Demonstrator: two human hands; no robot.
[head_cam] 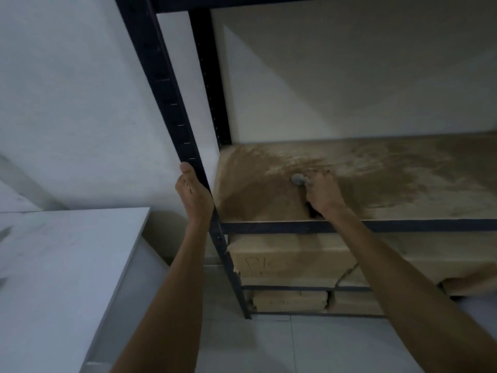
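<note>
My left hand, centre of frame, grips the front upright of the dark metal rack. The thumb lies up along the post's left face and the other fingers are hidden behind it.

My right hand, just right of centre, rests on the dusty brown shelf board. Its fingers are curled round a small grey wad, whose tip sticks out to the left and touches the board. It is blurred, so I cannot tell the wad's material.

Pale streaks fan through the dust. Cardboard boxes sit on two lower levels beneath the board. A white table stands at lower left, near the rack.
</note>
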